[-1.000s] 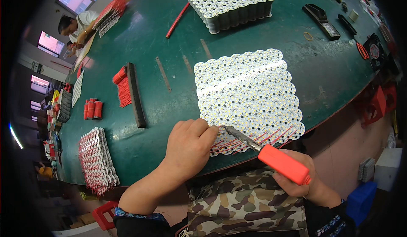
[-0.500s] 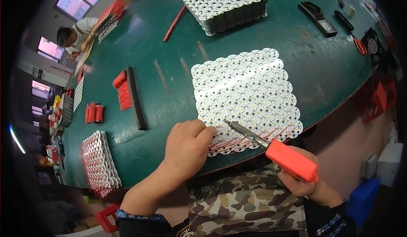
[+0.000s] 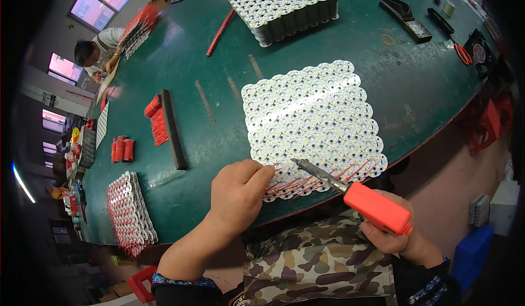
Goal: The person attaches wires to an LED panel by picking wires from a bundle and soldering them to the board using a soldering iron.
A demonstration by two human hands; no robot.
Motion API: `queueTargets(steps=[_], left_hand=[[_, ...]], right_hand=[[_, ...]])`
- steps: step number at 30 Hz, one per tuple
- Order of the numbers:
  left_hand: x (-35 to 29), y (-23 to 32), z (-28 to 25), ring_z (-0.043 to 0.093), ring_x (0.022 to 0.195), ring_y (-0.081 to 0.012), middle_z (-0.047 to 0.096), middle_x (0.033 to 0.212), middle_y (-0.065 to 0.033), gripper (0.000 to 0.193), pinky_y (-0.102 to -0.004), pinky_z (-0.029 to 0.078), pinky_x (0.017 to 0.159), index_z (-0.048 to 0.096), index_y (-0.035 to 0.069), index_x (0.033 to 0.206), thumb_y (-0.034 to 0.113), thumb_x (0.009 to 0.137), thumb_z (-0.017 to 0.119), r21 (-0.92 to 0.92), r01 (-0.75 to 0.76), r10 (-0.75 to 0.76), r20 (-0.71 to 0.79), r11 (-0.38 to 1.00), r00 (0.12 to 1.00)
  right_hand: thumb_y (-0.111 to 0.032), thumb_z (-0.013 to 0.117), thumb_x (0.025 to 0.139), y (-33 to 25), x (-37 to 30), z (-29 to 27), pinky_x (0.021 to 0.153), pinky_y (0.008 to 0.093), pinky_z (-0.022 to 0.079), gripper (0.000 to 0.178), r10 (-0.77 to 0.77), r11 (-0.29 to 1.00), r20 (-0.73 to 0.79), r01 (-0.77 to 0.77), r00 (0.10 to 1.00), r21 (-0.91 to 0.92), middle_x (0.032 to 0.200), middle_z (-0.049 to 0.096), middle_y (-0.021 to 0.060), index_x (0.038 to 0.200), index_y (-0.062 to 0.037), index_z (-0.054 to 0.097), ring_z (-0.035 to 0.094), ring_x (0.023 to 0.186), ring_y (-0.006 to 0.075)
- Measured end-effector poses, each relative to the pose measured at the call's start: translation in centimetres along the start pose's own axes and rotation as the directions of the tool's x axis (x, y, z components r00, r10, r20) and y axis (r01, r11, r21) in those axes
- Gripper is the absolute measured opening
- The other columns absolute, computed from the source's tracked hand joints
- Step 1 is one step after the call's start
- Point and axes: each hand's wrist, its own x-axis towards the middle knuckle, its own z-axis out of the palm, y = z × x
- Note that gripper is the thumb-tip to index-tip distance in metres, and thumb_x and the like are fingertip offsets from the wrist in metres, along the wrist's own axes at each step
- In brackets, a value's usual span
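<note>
A white panel of joined round LED boards (image 3: 306, 123) lies on the green table in front of me, with thin red wires (image 3: 306, 184) along its near rows. My left hand (image 3: 238, 194) is closed at the panel's near left corner, its thumb and finger pinched where a short red wire end shows; most of what they hold is hidden. In my right hand (image 3: 389, 235) is a soldering iron (image 3: 377, 206) with an orange-red handle. Its dark tip points left over the panel's lower rows, close to the surface; contact cannot be made out.
A thick stack of similar boards (image 3: 295, 16) stands at the back. To the left are a dark bar (image 3: 173, 130), red wire bundles (image 3: 122, 149) and a wired board stack (image 3: 131, 213). A black tray (image 3: 407, 20) sits far right. A co-worker (image 3: 98, 54) is at the far left.
The soldering iron's tip has shifted slightly right across the panel. My left hand keeps its pinch at the corner. The whole view has shifted a little.
</note>
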Motion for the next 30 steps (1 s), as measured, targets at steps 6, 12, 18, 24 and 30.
queueTargets(steps=[6,12,18,24,30], left_hand=[[-0.2,0.2,0.1,0.065,0.074,-0.0271,0.065,0.085,-0.0055,0.021,-0.0412,0.05,0.062,0.071,0.008,0.098,0.004,0.079,0.069,-0.026,0.036,-0.037,-0.021,0.999,0.999],[-0.1,0.3,-0.1,0.064,0.071,-0.0285,0.064,0.081,-0.0068,0.021,-0.0413,0.05,0.06,0.071,0.009,0.096,0.003,0.076,0.071,-0.01,0.032,-0.032,0.027,0.999,0.999],[0.0,0.3,-0.2,0.064,0.07,-0.0293,0.064,0.08,-0.0067,0.024,-0.0418,0.05,0.06,0.072,0.01,0.098,0.002,0.075,0.073,0.002,0.006,-0.006,0.061,1.0,0.998],[0.2,0.4,-0.1,0.063,0.069,-0.0282,0.06,0.079,-0.0062,0.022,-0.0418,0.049,0.059,0.071,0.009,0.099,0.004,0.077,0.07,0.018,-0.002,0.0,0.093,1.0,0.996],[0.5,0.6,-0.2,0.063,0.069,-0.0267,0.056,0.079,-0.0062,0.018,-0.0416,0.049,0.059,0.069,0.007,0.097,0.008,0.079,0.068,0.056,-0.023,0.017,0.117,0.998,0.993]], right_hand=[[-0.004,0.083,0.078,0.1,-0.1,0.2,0.071,0.0353,0.059,0.061,0.046,0.993,0.006,-0.046,0.999,0.112,0.109,0.074,0.0186,0.132,0.0062,0.056,0.076,0.082,0.0278],[-0.004,0.083,0.078,-0.4,0.7,0.0,0.069,0.0355,0.059,0.06,-0.031,0.999,0.004,0.031,1.0,0.028,0.104,0.075,0.0175,0.131,0.0065,0.057,0.076,0.079,0.0278],[-0.004,0.083,0.077,-0.2,0.5,0.0,0.07,0.0356,0.06,0.059,0.017,0.997,0.044,-0.02,0.999,0.071,0.105,0.075,0.0181,0.13,0.0068,0.058,0.076,0.081,0.0289],[-0.004,0.084,0.076,0.1,0.5,0.6,0.073,0.0371,0.061,0.06,-0.019,0.998,0.023,0.018,1.0,0.058,0.112,0.073,0.0211,0.129,0.0071,0.058,0.077,0.085,0.0315],[-0.002,0.084,0.076,-0.2,0.9,0.8,0.075,0.038,0.062,0.061,-0.046,0.989,-0.034,0.05,0.998,0.137,0.114,0.072,0.0225,0.13,0.0074,0.057,0.077,0.088,0.0329]])
